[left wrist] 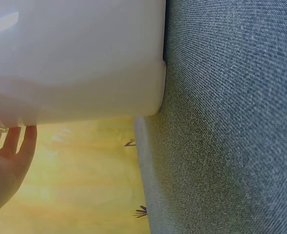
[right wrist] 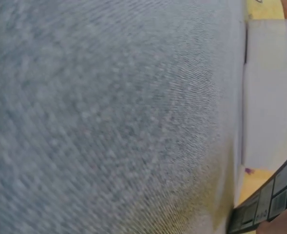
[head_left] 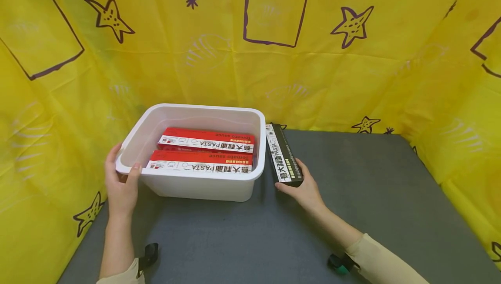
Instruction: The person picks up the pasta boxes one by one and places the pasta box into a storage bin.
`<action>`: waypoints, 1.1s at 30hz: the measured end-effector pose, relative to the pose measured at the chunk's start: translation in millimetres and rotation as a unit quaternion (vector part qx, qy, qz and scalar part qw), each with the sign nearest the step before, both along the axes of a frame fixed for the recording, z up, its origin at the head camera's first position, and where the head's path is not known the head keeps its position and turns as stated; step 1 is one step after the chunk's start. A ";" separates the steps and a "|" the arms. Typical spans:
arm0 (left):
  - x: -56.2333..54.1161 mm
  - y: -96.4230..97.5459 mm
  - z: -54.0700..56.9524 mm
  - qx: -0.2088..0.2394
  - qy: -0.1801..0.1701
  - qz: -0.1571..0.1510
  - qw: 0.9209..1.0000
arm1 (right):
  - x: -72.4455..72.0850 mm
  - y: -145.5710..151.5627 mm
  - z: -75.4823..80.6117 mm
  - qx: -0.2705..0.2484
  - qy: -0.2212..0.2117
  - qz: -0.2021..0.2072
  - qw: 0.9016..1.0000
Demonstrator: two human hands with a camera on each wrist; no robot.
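A white plastic bin [head_left: 195, 188] stands left of centre in the head view. Inside lie two red-and-white tomato sauce pasta boxes, one [head_left: 209, 135] behind the other [head_left: 201, 157]. My left hand [head_left: 122, 190] grips the bin's rim at the near left corner, thumb over the edge; its fingers also show against the bin wall [left wrist: 75, 63] in the left wrist view. Just right of the bin, my right hand [head_left: 307, 190] holds a black pasta box [head_left: 285, 155] by its near end, thumb on one side and fingers on the other. The right wrist view catches that box [right wrist: 260, 207] at its lower corner.
Dark grey cloth [head_left: 242, 236] covers the table. Yellow patterned curtain [head_left: 219, 66] encloses the back and both sides, close behind the bin. A black wrist strap [head_left: 148, 255] sits on the left forearm, and another [head_left: 340, 263] on the right.
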State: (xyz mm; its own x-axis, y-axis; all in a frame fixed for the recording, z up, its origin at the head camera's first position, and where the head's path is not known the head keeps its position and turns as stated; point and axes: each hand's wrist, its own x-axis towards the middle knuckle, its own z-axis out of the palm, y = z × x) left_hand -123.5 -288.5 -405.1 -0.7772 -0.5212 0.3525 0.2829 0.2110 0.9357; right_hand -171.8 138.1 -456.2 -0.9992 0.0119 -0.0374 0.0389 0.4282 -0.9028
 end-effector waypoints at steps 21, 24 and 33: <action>-1.3 -1.0 -3.0 -0.001 0.000 0.003 1.000 | 2.0 28.0 27.6 -0.165 0.036 -0.039 0.985; -1.5 -1.1 -3.2 0.000 -0.003 0.006 1.000 | 3.2 31.9 31.0 -0.174 0.052 -0.047 0.982; -1.7 -1.0 -3.4 0.001 -0.003 0.002 1.000 | 2.8 43.9 37.0 -0.246 0.091 -0.065 0.963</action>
